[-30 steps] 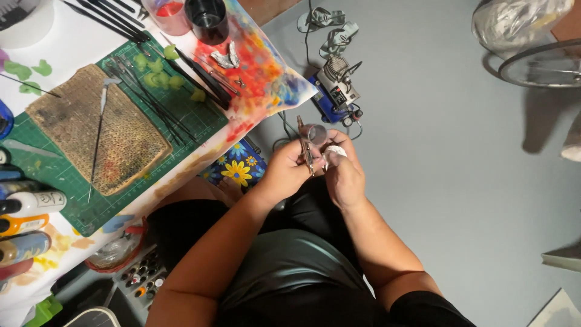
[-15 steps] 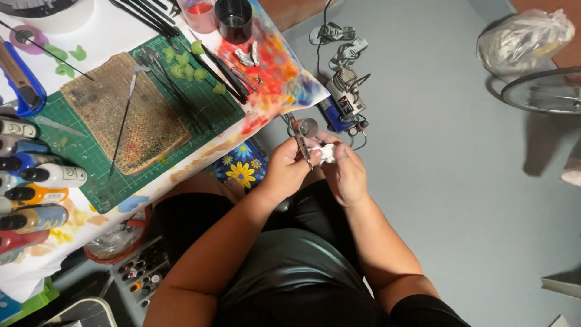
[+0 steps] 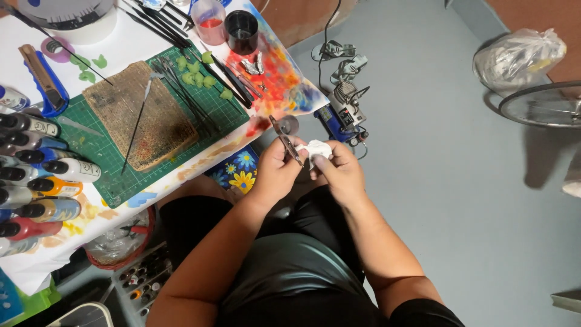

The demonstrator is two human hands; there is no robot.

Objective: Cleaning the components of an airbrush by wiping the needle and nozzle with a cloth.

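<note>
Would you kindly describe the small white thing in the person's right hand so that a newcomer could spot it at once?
Start at the green cutting mat on the paint-stained table, then go right, past the table's edge, to the two hands over the grey floor. The right hand pinches a crumpled white wad at its fingertips. It is soft and pale; the thin dark tool in the left hand beside it is slim and rigid.

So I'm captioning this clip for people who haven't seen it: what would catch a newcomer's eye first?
Probably the two hands at centre: the left hand grips a slim dark tool and the right hand pinches a small white wad against it, above the lap. Next, the paint-splashed sheet glowing red and orange at the table corner, beside the green cutting mat, with a row of paint bottles at the left edge.
</note>
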